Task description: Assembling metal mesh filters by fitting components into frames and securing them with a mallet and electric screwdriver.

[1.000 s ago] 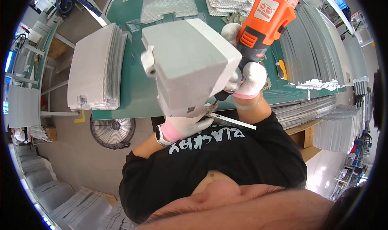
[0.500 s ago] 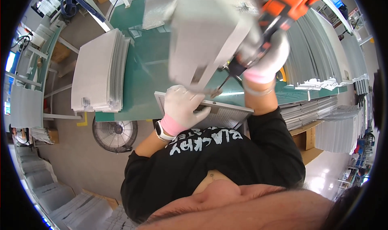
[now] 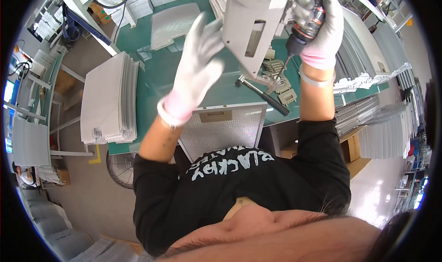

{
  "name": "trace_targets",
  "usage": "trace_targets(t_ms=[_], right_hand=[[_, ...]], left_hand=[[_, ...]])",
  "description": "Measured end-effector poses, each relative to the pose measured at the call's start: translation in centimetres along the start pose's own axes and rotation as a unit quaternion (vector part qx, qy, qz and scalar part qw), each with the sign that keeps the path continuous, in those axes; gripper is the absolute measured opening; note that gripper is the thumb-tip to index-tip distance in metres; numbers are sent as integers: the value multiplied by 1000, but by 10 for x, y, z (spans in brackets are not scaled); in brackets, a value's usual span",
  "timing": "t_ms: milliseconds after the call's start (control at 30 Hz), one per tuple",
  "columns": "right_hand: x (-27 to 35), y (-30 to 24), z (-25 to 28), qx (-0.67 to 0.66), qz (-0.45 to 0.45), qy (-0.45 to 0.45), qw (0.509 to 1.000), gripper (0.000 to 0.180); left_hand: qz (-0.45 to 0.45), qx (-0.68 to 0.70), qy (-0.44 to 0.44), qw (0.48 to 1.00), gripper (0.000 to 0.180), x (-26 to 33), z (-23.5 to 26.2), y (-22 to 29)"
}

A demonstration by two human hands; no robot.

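Note:
My left hand (image 3: 195, 71), in a white glove with a pink cuff, is raised over the table with fingers spread and nothing in it. My gloved right hand (image 3: 329, 36) is wrapped round an orange and black power screwdriver (image 3: 305, 34), its bit pointing down and left. A pale grey metal piece with a long slot (image 3: 235, 29) hangs between my hands, close to the camera; what holds it up is unclear. A framed mesh filter panel (image 3: 237, 128) leans between the table edge and my body. Beneath the screwdriver bit lie several small beige latch pieces (image 3: 284, 85) and a black-handled hammer (image 3: 271, 103).
On the green table (image 3: 154, 87) stands a stack of mesh panels (image 3: 108, 98) at left; more panels (image 3: 363, 50) stand at right. A flat sheet (image 3: 174, 25) lies at the back. Below are a floor fan (image 3: 120, 167) and a cardboard box (image 3: 354, 151).
My left hand has let go of the mesh panel and risen, opening. The slotted metal piece has moved right and up, uncovering the hammer and latch pieces. The screwdriver has tilted more upright.

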State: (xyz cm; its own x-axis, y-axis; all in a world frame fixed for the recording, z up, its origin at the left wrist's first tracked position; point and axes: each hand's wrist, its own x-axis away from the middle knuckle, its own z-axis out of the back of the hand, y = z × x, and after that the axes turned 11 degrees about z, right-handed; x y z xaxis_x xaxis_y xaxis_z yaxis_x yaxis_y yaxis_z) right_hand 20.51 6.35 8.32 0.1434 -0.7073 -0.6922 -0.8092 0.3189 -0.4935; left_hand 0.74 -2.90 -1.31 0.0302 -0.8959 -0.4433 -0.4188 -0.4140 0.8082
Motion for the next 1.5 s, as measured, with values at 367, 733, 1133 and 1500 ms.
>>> trace_targets(t_ms=[367, 733, 1133, 1500], right_hand=[[38, 10, 27, 23, 15, -17, 999, 32], [29, 8, 12, 8, -5, 60, 998, 40], [24, 3, 7, 36, 43, 6, 998, 37], [24, 4, 8, 43, 43, -25, 998, 28]], left_hand=[[9, -74, -48, 996, 54, -88, -56, 49], [17, -62, -6, 998, 43, -81, -55, 51], [-23, -89, 19, 996, 40, -79, -55, 46], [-32, -67, -17, 997, 37, -71, -43, 29]])
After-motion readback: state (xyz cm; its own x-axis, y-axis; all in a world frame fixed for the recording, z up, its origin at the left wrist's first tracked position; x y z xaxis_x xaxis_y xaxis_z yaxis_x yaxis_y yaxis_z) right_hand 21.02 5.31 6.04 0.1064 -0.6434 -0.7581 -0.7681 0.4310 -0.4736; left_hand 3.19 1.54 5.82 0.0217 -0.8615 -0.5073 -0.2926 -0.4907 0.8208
